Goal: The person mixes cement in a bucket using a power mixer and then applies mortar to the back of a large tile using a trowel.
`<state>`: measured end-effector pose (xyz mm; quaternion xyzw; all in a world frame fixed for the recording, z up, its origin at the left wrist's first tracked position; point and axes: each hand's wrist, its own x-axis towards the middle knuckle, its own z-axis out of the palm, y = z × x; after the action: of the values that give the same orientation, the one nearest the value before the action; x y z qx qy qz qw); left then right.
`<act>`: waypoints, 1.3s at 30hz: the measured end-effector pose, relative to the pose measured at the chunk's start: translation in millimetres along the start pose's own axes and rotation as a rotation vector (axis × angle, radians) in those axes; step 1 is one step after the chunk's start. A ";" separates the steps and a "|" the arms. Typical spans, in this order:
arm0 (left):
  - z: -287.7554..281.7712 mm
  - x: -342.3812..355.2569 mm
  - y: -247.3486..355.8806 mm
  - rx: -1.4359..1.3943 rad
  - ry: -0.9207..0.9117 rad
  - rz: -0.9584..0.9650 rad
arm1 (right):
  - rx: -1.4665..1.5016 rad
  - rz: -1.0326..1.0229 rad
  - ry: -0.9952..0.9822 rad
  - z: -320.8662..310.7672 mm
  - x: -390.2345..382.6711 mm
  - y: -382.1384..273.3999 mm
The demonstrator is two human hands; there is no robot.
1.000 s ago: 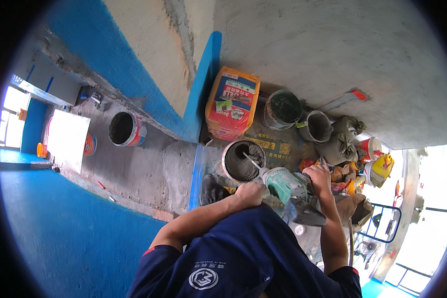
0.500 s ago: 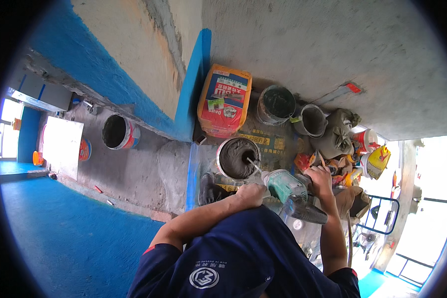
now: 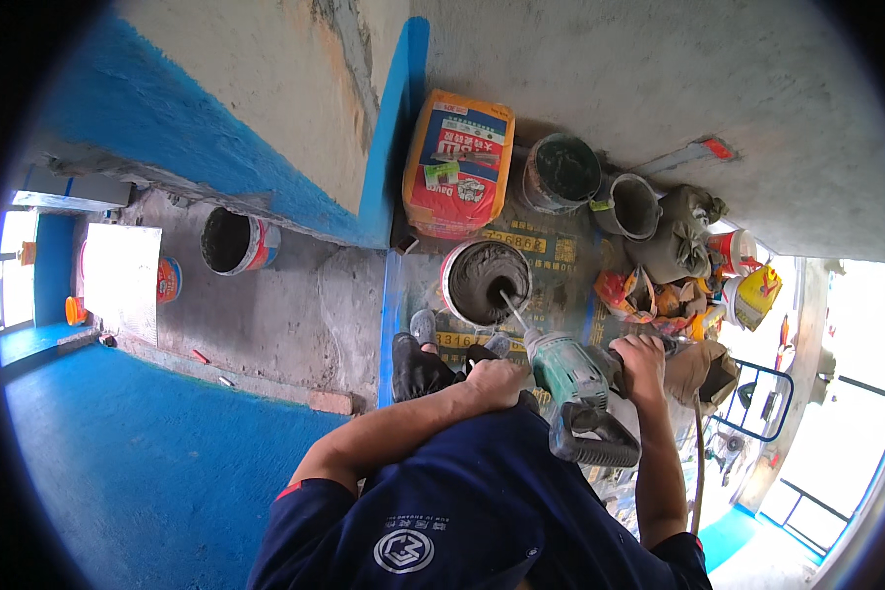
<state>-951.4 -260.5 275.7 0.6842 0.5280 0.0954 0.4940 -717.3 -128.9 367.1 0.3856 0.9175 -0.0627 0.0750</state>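
A green electric hand mixer [image 3: 568, 372] with a black rear handle slants in front of my body. Its metal rod [image 3: 513, 310] runs down into wet grey mortar [image 3: 482, 280], which fills a white-rimmed bucket [image 3: 446, 297] on the floor. My left hand [image 3: 499, 383] is closed in a fist at the mixer's left side, around a side handle mostly hidden by the fingers. On the opposite side my right hand [image 3: 641, 364] wraps round the mixer's other side handle. The stirring end of the rod is sunk out of sight in the mortar.
Beyond the bucket stands a red, blue and yellow bag [image 3: 459, 162]. Two dark buckets, one being the larger bucket [image 3: 560, 175], stand by the wall. Sacks [image 3: 674, 246] and crumpled packaging [image 3: 649, 300] lie at right. Another bucket [image 3: 261, 243] is at left, past a blue-edged wall.
The mixer's body has tilted more upright, its rear handle swinging left and nearer. The bucket and bag sit a little farther right in view, and both my shoes show more.
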 end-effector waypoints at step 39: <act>4.8 12.3 15.8 0.038 0.016 -0.014 | 0.008 0.040 0.004 -3.0 -10.4 16.0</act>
<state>-933.1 -252.5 280.8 0.6888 0.5385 0.0874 0.4774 -698.9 -124.5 371.0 0.4045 0.9094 -0.0643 0.0729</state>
